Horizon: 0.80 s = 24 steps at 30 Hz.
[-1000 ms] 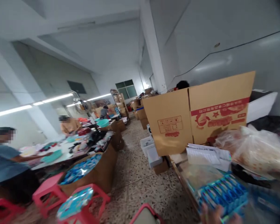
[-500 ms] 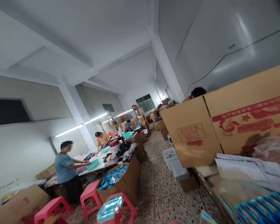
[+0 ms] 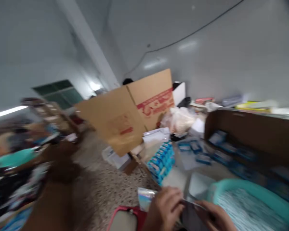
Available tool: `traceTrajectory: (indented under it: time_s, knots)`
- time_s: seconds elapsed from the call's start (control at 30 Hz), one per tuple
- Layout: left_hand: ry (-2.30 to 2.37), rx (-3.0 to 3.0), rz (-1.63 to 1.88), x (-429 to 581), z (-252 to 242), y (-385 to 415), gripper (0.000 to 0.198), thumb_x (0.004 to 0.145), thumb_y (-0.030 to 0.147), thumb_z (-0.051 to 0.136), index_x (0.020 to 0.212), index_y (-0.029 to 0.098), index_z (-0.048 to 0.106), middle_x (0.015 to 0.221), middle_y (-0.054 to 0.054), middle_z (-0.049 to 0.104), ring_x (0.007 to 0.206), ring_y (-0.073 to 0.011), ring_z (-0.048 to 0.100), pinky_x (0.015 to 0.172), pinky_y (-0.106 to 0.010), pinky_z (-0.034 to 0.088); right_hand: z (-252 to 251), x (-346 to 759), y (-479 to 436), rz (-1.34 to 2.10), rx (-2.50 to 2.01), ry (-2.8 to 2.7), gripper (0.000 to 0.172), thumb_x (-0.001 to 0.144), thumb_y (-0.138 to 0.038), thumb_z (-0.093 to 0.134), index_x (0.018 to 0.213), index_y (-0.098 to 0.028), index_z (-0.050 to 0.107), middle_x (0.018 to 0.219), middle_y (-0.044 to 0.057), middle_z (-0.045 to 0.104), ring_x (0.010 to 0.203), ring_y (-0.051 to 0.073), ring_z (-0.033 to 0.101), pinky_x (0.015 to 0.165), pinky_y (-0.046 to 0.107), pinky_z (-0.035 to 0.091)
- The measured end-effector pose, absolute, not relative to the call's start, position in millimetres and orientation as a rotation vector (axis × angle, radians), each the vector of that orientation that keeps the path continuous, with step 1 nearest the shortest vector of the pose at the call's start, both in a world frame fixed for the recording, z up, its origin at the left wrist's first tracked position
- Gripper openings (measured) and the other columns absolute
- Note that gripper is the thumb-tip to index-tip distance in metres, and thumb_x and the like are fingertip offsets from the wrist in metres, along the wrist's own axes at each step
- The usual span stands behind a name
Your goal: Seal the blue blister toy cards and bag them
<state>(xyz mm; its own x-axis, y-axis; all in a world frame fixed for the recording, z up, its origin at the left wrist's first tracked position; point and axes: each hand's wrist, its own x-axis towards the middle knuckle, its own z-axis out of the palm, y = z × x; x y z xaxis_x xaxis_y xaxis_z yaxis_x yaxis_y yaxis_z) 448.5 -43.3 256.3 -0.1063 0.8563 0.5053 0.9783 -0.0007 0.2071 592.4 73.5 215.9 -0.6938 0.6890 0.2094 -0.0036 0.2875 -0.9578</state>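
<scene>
My left hand [image 3: 165, 208] is at the bottom middle of the head view, its fingers curled over a flat shiny packet [image 3: 145, 197] with an iridescent end. My right hand [image 3: 215, 218] is just to its right and pinches the grey far end of the same packet. Both hands are smeared by motion. A teal basin [image 3: 252, 192] filled with pale blue pieces stands right beside my right hand. A row of blue packs [image 3: 161, 159] lies on the table beyond my hands.
A tall cardboard sheet [image 3: 118, 116] with red print stands behind the table. A brown box [image 3: 250, 128] of blue packs sits at right, a plastic bag [image 3: 181, 119] behind. A red stool [image 3: 125, 218] is below my hands. Speckled floor [image 3: 106, 189] runs left.
The view has swung right and down from the room to the table. Both my hands and the teal basin have come into view at the bottom.
</scene>
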Motion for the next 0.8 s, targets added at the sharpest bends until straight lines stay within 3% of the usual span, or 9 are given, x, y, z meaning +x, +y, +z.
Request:
traceTrajectory:
  time_s: [0.03, 0.1, 0.2, 0.33, 0.43, 0.6, 0.73, 0.8]
  knots:
    - [-2.158, -1.866, -0.846, 444.9, 262.7, -40.3, 0.021, 0.091, 0.031, 0.06, 0.104, 0.02, 0.071, 0.098, -0.007, 0.075, 0.093, -0.0187, 0.071, 0.082, -0.03, 0.06, 221.5, 599.8, 78.9, 1.445, -0.639, -1.998, 0.036, 0.085, -0.054, 0.053, 0.074, -0.027, 0.074, 0.063, 0.007, 0.067, 0.06, 0.024, 0.064, 0.057, 0.034, 0.053]
    - [-2.338, -1.92, -0.897, 435.7, 273.0, -32.4, 0.01, 0.088, 0.032, 0.065, 0.087, 0.025, 0.073, 0.078, -0.001, 0.071, 0.075, -0.0148, 0.069, 0.066, -0.023, 0.057, 232.7, 604.4, 87.3, 1.432, -0.64, -2.066, 0.041, 0.091, -0.045, 0.047, 0.067, -0.019, 0.068, 0.061, 0.005, 0.064, 0.06, 0.019, 0.06, 0.059, 0.029, 0.048]
    - [-2.359, -2.071, -0.883, 423.9, 278.7, -20.7, 0.026, 0.093, 0.036, 0.057, 0.073, 0.024, 0.069, 0.068, 0.001, 0.064, 0.066, -0.013, 0.065, 0.059, -0.021, 0.051, 246.1, 593.9, 97.9, 1.442, -0.674, -2.117, 0.035, 0.092, -0.032, 0.047, 0.067, -0.015, 0.065, 0.06, 0.002, 0.06, 0.059, 0.014, 0.054, 0.056, 0.024, 0.039]
    - [-2.262, -2.113, -0.912, 408.5, 278.6, -17.0, 0.037, 0.098, 0.039, 0.045, 0.073, 0.024, 0.068, 0.068, 0.0, 0.064, 0.066, -0.0141, 0.064, 0.06, -0.023, 0.051, 264.3, 575.0, 107.7, 1.415, -0.653, -2.204, 0.017, 0.083, -0.016, 0.056, 0.081, -0.016, 0.073, 0.076, 0.004, 0.069, 0.071, 0.016, 0.061, 0.063, 0.023, 0.042]
    - [-2.213, -2.114, -0.923, 392.1, 284.1, -21.5, 0.033, 0.098, 0.039, 0.047, 0.08, 0.025, 0.07, 0.072, 0.0, 0.068, 0.07, -0.0146, 0.066, 0.062, -0.023, 0.053, 279.5, 564.1, 108.8, 1.387, -0.586, -2.208, 0.025, 0.08, -0.01, 0.058, 0.095, -0.019, 0.077, 0.092, 0.006, 0.075, 0.084, 0.018, 0.067, 0.074, 0.025, 0.046]
    - [-2.057, -1.965, -0.904, 367.9, 299.5, -32.9, 0.026, 0.094, 0.039, 0.057, 0.112, 0.025, 0.067, 0.092, -0.001, 0.075, 0.083, -0.0165, 0.069, 0.076, -0.028, 0.055, 288.7, 539.2, 105.4, 1.505, -0.627, -2.122, 0.022, 0.083, -0.011, 0.057, 0.089, -0.018, 0.077, 0.085, 0.005, 0.076, 0.077, 0.018, 0.068, 0.066, 0.022, 0.047]
    - [-2.195, -1.88, -0.874, 348.7, 300.9, -36.1, 0.021, 0.097, 0.034, 0.051, 0.094, 0.024, 0.069, 0.086, 0.0, 0.073, 0.079, -0.0153, 0.068, 0.073, -0.026, 0.053, 288.6, 508.9, 106.3, 1.507, -0.728, -2.198, 0.018, 0.084, -0.014, 0.06, 0.089, -0.018, 0.076, 0.087, 0.006, 0.076, 0.079, 0.019, 0.069, 0.068, 0.025, 0.048]
    - [-2.228, -1.91, -0.871, 333.3, 297.9, -33.6, 0.023, 0.098, 0.03, 0.048, 0.088, 0.023, 0.069, 0.082, 0.0, 0.072, 0.076, -0.0142, 0.068, 0.07, -0.025, 0.052, 291.9, 491.4, 109.0, 1.324, -0.677, -2.37, 0.018, 0.085, -0.013, 0.059, 0.089, -0.02, 0.075, 0.089, 0.005, 0.076, 0.083, 0.02, 0.068, 0.083, 0.031, 0.048]
